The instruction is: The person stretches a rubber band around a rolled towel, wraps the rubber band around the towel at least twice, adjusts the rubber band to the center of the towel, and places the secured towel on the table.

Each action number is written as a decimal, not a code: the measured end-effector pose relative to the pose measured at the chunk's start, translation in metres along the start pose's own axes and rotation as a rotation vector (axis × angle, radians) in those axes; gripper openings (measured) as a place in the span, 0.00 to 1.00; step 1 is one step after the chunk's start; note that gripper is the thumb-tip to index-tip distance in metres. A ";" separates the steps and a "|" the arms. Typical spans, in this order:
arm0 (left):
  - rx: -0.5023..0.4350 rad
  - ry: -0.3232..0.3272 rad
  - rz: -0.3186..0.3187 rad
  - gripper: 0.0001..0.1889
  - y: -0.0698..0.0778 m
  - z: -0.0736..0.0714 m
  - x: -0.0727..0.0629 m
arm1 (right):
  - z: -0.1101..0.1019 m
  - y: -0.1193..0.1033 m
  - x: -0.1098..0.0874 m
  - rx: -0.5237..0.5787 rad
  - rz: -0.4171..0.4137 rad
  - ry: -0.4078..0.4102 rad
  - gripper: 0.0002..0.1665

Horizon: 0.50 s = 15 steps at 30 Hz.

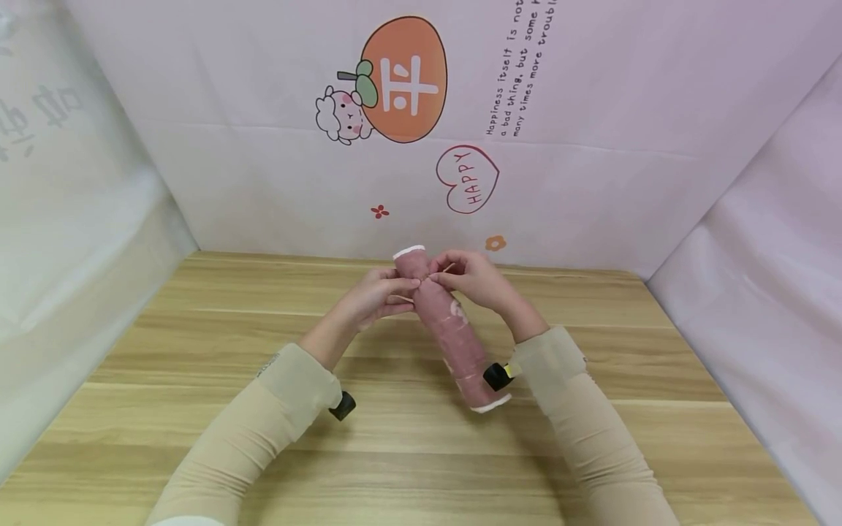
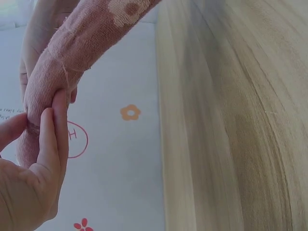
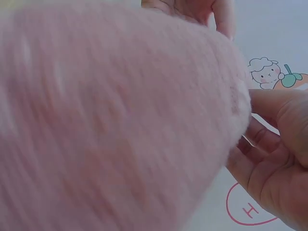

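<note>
A rolled pink towel (image 1: 454, 340) with white ends and a pale flower pattern slants over the table. Thin ties, string or bands, ring it at several places, and near its far end it narrows to a neck. The left hand (image 1: 384, 296) pinches this neck from the left, thumb on top. From the other side the right hand (image 1: 476, 281) pinches the same spot, its fingertips close to the left thumb. In the left wrist view a thin tie (image 2: 65, 67) circles the towel. The towel fills most of the right wrist view, blurred, and partly hides the left hand (image 3: 192, 9).
A wood-grain table (image 1: 395, 467) lies beneath the hands. Behind it stands a white printed backdrop (image 1: 263, 183), with white sheets at both sides. Each sleeve carries a wrist band with a small black camera, the right camera (image 1: 498, 376) close beside the towel's near end.
</note>
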<state>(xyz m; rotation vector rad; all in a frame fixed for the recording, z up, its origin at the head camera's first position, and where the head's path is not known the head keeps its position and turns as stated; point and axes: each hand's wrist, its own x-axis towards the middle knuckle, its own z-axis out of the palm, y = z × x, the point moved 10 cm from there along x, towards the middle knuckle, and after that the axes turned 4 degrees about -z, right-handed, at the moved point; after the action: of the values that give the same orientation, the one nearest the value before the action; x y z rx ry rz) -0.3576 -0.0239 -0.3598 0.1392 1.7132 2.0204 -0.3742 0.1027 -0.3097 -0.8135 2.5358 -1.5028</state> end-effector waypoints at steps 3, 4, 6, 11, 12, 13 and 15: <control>-0.014 -0.009 -0.007 0.23 -0.001 0.000 0.001 | 0.002 -0.001 0.000 -0.015 -0.005 -0.015 0.03; -0.013 -0.008 -0.009 0.23 -0.001 0.000 0.001 | 0.003 -0.001 0.000 -0.016 -0.004 -0.018 0.03; -0.001 -0.002 -0.014 0.23 -0.001 -0.001 0.001 | 0.004 -0.002 0.000 -0.021 -0.006 -0.027 0.02; 0.019 0.032 -0.042 0.20 -0.004 -0.004 0.002 | 0.008 -0.003 0.001 -0.011 -0.009 -0.058 0.03; 0.018 0.039 -0.049 0.20 -0.005 -0.005 0.002 | 0.009 -0.003 0.001 -0.008 -0.012 -0.061 0.03; 0.017 0.047 -0.056 0.20 -0.006 -0.006 0.002 | 0.010 -0.004 0.001 -0.005 -0.016 -0.063 0.03; 0.023 0.064 -0.065 0.22 -0.007 -0.008 0.003 | 0.011 -0.005 0.001 -0.003 -0.025 -0.062 0.03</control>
<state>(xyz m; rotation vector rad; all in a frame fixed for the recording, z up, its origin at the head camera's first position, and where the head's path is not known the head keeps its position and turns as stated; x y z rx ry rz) -0.3609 -0.0293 -0.3687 0.0264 1.7574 1.9783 -0.3693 0.0918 -0.3106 -0.8811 2.4935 -1.4581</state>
